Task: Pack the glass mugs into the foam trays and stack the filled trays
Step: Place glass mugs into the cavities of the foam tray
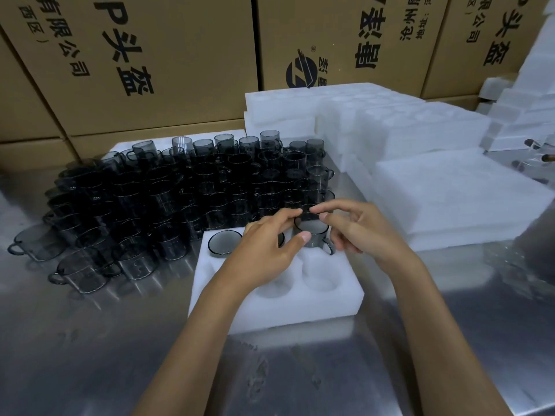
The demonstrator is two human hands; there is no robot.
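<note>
Pinching mug (pixel 312 232) rim, left hand (pixel 264 250), right hand (pixel 357 226), over foam tray (pixel 300 304)

The left hand (pixel 264 250) covers the middle mug (pixel 281 239) in the foam tray (pixel 270 307), so only a dark sliver shows. Far right of the frame, some clear glass things (pixel 537 157) are blurry and cut off. The cardboard boxes (pixel 150 55) run past the top edge.

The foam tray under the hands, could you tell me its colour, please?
White, seen in the head view: foam tray.
</note>
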